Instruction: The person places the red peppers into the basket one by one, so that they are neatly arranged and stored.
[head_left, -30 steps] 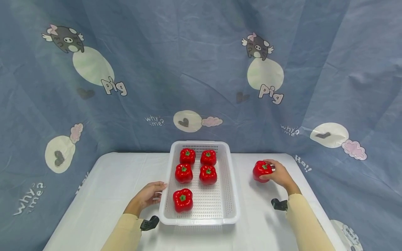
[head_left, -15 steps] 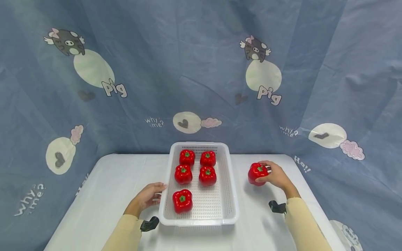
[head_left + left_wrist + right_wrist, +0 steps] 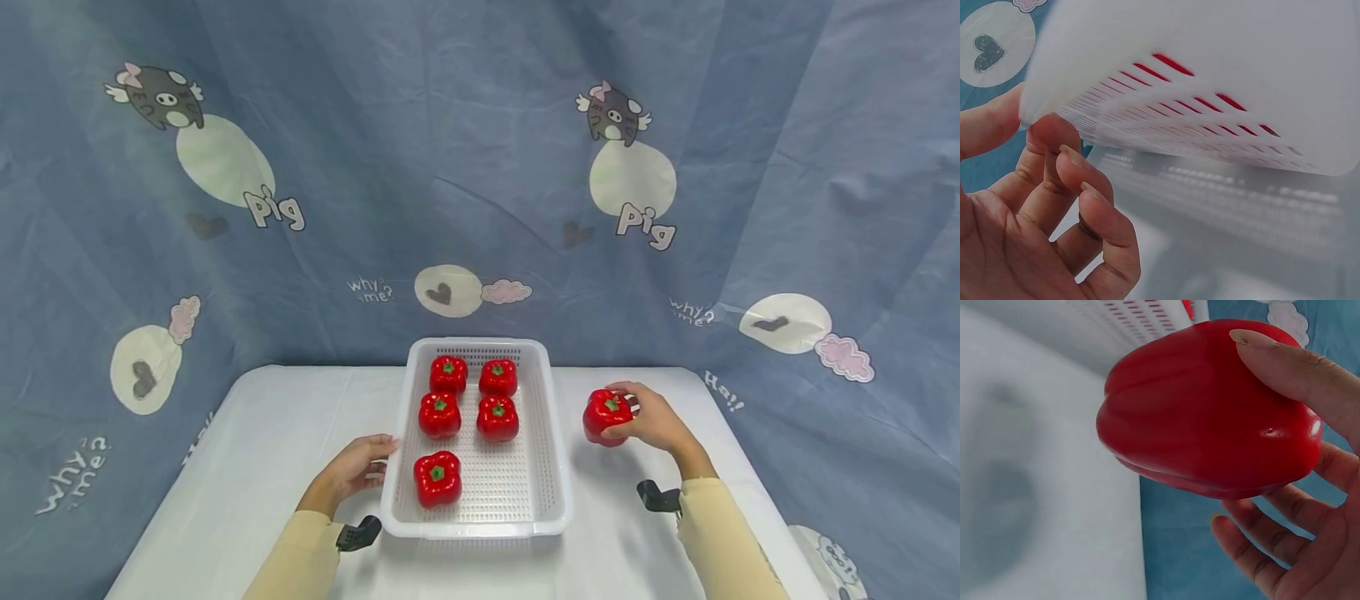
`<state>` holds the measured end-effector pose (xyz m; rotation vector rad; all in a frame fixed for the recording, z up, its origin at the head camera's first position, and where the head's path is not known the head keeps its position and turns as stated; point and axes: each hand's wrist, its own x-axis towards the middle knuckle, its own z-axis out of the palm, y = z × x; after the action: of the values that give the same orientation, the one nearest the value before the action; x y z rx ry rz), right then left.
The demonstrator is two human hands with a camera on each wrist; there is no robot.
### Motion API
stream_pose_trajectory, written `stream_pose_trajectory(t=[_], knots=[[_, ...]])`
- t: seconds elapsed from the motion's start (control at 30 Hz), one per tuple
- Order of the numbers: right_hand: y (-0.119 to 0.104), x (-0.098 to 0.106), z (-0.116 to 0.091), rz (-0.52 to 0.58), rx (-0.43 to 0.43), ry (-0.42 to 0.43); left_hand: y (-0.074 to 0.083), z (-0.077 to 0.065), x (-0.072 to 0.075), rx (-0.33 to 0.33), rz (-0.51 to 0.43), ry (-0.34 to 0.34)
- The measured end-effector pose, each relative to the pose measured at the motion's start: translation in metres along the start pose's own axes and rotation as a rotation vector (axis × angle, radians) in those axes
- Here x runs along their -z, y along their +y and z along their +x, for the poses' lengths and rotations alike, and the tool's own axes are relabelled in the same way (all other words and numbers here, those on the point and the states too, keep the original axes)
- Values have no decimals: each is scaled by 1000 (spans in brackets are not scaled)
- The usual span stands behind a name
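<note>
A red bell pepper (image 3: 604, 417) is held by my right hand (image 3: 654, 419) to the right of the basket. In the right wrist view the thumb lies along one side of the pepper (image 3: 1185, 412), with fingers beneath; it is off the table. My left hand (image 3: 351, 472) pinches the left rim of a white plastic basket (image 3: 472, 531), thumb on the rim and index finger under it. Several red bell peppers (image 3: 438, 479) sit upright inside: a column on the left, two in the middle at the back. Slotted basket wall (image 3: 1210, 37) fills much of the left wrist view.
Everything stands on a table with a white cover (image 3: 300, 400). Behind it hangs a blue printed cloth (image 3: 480, 192), close to the table's back edge. Inside the basket, bare floor (image 3: 498, 492) shows at the front right.
My right hand has carried its bell pepper left, nearer the basket. The left hand and the basket have stayed in place.
</note>
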<state>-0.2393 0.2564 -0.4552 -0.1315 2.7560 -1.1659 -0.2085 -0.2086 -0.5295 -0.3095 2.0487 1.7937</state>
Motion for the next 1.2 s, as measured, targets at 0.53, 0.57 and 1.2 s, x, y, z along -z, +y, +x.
stream_pose_trajectory(t=[0.53,0.57,1.2], knots=[[-31,-8,-3,22,86,-27,1,0,-1,2,-6,-6],[-33,-8,-3,21,92,-31,1,0,-1,3,-7,-5],[-56,-14,-4,5,175,-59,0,0,-1,12,5,20]])
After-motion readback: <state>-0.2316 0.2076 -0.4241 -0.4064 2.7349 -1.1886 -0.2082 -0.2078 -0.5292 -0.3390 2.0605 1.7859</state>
